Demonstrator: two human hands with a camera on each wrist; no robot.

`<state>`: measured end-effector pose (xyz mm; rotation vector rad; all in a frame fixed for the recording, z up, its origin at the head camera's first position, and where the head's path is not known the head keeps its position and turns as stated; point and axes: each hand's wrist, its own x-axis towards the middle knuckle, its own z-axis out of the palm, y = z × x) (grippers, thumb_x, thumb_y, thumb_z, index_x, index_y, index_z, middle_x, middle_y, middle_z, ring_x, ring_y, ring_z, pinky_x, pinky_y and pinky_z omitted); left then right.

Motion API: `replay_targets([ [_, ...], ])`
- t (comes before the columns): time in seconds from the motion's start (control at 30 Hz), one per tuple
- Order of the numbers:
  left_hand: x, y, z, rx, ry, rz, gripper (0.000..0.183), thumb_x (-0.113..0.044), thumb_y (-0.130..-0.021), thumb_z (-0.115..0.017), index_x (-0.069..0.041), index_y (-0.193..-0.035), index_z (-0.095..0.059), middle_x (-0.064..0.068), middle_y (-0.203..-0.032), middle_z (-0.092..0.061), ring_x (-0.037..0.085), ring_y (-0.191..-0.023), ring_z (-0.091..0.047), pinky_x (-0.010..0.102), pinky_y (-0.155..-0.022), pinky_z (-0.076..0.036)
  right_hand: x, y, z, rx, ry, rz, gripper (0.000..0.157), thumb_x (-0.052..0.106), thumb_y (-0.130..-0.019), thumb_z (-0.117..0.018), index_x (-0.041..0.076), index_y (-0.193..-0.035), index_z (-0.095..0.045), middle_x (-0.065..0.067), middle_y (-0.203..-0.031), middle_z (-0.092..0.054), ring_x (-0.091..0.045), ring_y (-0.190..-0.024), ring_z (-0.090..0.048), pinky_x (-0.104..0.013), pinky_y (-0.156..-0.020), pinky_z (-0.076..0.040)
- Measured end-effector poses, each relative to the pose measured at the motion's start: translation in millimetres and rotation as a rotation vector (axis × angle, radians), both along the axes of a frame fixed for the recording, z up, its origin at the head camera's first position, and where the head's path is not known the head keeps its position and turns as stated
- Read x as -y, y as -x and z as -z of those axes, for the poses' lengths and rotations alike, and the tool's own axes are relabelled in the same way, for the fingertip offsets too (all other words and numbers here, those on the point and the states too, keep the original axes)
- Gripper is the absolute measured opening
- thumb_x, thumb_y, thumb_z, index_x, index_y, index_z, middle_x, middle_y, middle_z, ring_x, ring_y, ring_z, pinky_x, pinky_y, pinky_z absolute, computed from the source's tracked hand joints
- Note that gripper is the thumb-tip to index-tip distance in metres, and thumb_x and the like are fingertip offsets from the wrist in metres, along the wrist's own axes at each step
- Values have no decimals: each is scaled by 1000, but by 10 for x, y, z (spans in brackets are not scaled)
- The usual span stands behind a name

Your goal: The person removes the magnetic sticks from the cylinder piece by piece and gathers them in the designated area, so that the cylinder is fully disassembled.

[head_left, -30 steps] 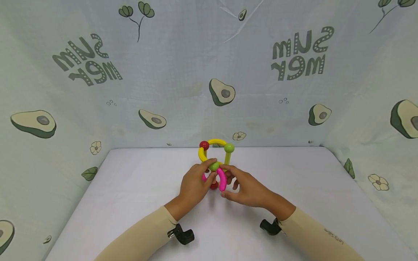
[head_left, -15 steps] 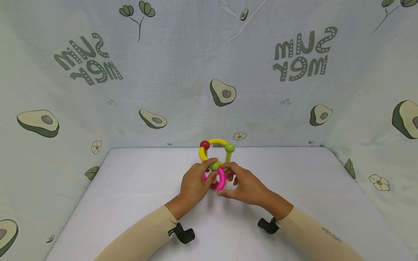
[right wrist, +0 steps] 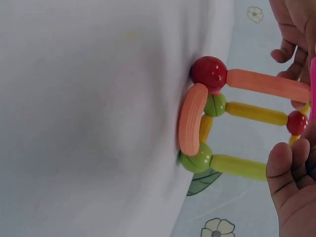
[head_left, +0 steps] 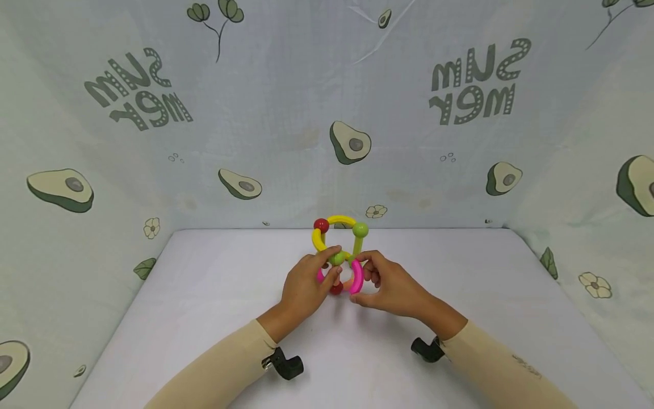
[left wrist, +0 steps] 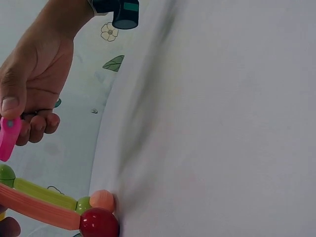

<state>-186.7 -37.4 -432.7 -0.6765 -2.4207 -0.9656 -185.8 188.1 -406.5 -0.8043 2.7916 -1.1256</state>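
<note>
A frame of coloured balls and rods (head_left: 357,245) stands upright on the table. My left hand (head_left: 304,282) holds it at the front, with thumb and finger around a green ball (head_left: 336,258). A pink curved rod (head_left: 357,277) is pinched endwise between the thumb and index finger of my right hand (head_left: 395,287), just right of that ball. In the left wrist view, a small gap shows between the pink rod (left wrist: 9,138) and the frame's green ball (left wrist: 5,174). A lower red ball (right wrist: 209,73) and orange rods (right wrist: 192,118) show in the right wrist view.
The white table (head_left: 214,295) meets a cloth backdrop (head_left: 286,113) printed with avocados, flowers and letters. Black cameras (head_left: 286,364) are strapped to both wrists. A second pink rod (head_left: 320,275) is partly hidden behind my left hand.
My right hand has first shifted slightly left, then right and a little up, carrying the pink rod away from the front green ball. My left hand keeps its hold.
</note>
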Motion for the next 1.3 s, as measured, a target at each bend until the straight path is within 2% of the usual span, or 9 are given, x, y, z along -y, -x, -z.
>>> replay_targets([
  [0.2,9,2,14,12,25,-10,51,-24,-95,-76,-21,-143,-60,-1,-99,-70,21,-95,-65,26,-69,-56,-143,13,42,38,-20,46,77,25,-76,-92,8,-136,-47,-8,-96,-61,-26,-85,-58,-27,-68,-53],
  [0.47,14,3,34,9,36,-7,50,-26,-96,-75,-21,-143,-60,1,-100,-70,19,-95,-65,26,-69,-56,-336,19,126,78,-46,92,77,25,-76,-92,9,-135,-47,-5,-96,-60,-23,-86,-57,-27,-69,-53],
  [0.67,30,-7,39,38,42,8,54,-25,-95,-76,-22,-146,-57,3,-102,-69,20,-97,-64,23,-68,-54,-499,38,162,95,-70,112,76,26,-76,-92,9,-135,-47,-6,-97,-60,-25,-87,-57,-28,-68,-53],
  [0.97,48,-8,48,35,76,21,61,-24,-93,-79,-23,-149,-54,1,-106,-67,15,-99,-63,24,-72,-56,-738,46,202,91,-89,103,72,28,-78,-90,8,-134,-50,-4,-98,-60,-28,-89,-57,-27,-69,-51],
  [1.13,58,-7,58,35,69,34,65,-19,-91,-80,-22,-150,-53,6,-110,-68,16,-100,-63,25,-72,-57,-855,51,226,77,-91,90,71,28,-78,-90,7,-133,-51,-5,-97,-60,-28,-88,-57,-27,-69,-50],
  [1.3,72,-7,63,44,80,39,66,-19,-92,-80,-23,-151,-51,3,-115,-68,16,-100,-62,25,-74,-57,-956,62,273,98,-102,88,70,26,-79,-90,6,-133,-51,-6,-97,-59,-27,-88,-56,-26,-69,-51],
])
